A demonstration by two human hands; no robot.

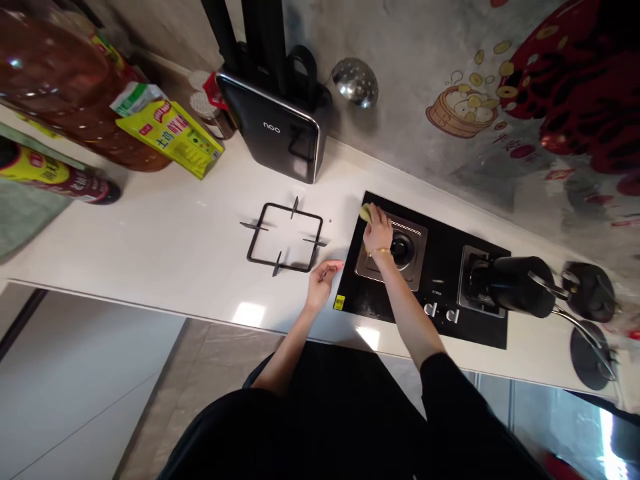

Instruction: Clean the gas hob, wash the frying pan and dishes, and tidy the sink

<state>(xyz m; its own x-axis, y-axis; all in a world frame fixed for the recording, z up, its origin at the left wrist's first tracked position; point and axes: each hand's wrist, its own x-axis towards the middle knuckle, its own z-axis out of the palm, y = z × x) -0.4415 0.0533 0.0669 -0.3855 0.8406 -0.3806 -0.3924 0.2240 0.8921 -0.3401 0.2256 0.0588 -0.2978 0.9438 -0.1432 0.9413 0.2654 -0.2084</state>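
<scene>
My right hand [379,233] is closed on a yellow-green sponge [365,213], pressing it to the upper left corner of the black gas hob [350,283], by the steel burner tray [416,263]. Beside the hob's left edge, low over the counter, is my left hand [321,287]. Its fingers are curled together; whatever they might hold is too small to make out. A square black pan support [256,235] lies on the white counter just left of that hand, apart from the hob.
On the hob's right burner stands a black pot [523,285], with pan lids [590,353] beyond it. A black knife block [280,137] stands against the wall, left of a hanging skimmer [356,83]. Seasoning packet [173,137], large oil bottle [75,87] and sauce bottle [60,175] crowd the left end.
</scene>
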